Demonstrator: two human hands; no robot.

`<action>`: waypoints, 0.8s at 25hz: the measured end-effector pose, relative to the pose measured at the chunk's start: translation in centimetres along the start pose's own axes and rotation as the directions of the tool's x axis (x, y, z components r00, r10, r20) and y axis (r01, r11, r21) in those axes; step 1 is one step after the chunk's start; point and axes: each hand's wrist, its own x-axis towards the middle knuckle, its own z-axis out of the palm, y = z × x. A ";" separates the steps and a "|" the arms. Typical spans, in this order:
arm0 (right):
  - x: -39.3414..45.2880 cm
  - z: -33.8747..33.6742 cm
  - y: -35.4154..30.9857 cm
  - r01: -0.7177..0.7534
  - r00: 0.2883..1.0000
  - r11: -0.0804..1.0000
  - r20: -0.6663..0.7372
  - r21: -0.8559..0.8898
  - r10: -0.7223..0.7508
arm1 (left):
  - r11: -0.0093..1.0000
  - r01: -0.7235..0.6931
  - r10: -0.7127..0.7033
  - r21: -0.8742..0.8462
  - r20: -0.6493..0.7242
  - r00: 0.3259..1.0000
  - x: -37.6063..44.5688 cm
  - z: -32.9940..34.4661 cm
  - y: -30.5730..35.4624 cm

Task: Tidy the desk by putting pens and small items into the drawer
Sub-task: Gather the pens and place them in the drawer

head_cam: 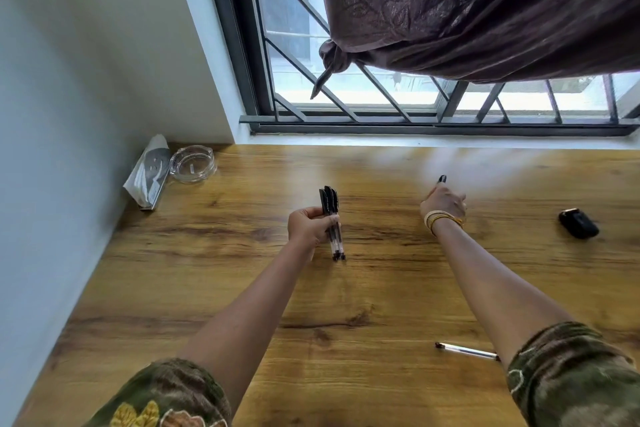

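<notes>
At the left edge of the frame, against the pale wall, a folded paper packet [148, 173] leans in the corner of the wooden desk [363, 288], with a clear glass ashtray [193, 163] just beside it on the right. Left of centre, the left hand [309, 228] is closed around a bundle of clear-barrelled pens [333, 224] with black caps; the bundle stands nearly upright, caps toward the window, its lower ends close to the desk surface. Right of centre, the right hand [444, 204], gold bangles [441, 220] on its wrist, reaches toward the back of the desk, and a black-capped pen [442, 179] shows just past its fingertips. Whether the fingers are gripping that pen or only touching it cannot be told. In the lower right, one more clear pen [465, 350] lies flat on the desk, its far end hidden by the right forearm. Farther right, a small black case [578, 224] rests on the wood. Above, a knotted brown curtain [467, 10] hangs across the barred window [346, 94]. No drawer shows in the frame.
</notes>
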 end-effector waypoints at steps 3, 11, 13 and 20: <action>-2.5 -0.5 -0.9 0.008 0.997 0.982 0.072 0.189 -0.022 | 1.000 0.005 -0.005 -0.015 -0.001 1.000 -0.5 -0.5 -0.4; -17.6 1.2 -3.2 -0.040 0.856 0.682 0.377 0.731 -0.353 | 1.000 0.015 -0.014 -0.022 0.022 1.000 -3.6 -3.6 -0.9; -20.2 1.8 -3.1 -0.012 0.849 0.657 0.355 0.754 -0.391 | 1.000 0.007 -0.005 -0.029 0.061 0.998 -4.8 -4.5 -1.3; -26.2 2.0 -1.6 0.001 0.852 0.658 0.343 0.753 -0.394 | 0.999 0.041 -0.037 -0.016 0.176 0.984 -8.5 -8.0 -2.8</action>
